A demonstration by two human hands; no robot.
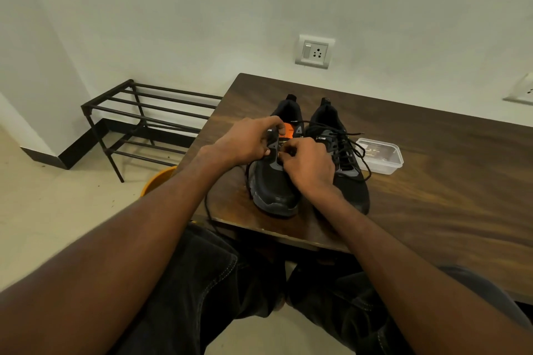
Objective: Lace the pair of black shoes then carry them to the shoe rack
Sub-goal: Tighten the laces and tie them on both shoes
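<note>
Both black shoes sat side by side near the tabletop (418, 196) edge, toes toward the person, within easy reach for lacing. The left hand (245, 143) curled over the left shoe (274, 187), apparently steadying its eyelet flap, while the right hand (307, 166) pinched what looked like its lace there. The right shoe (350, 181) already looked laced. The shoe rack (138, 124) waited beside the tabletop.
</note>
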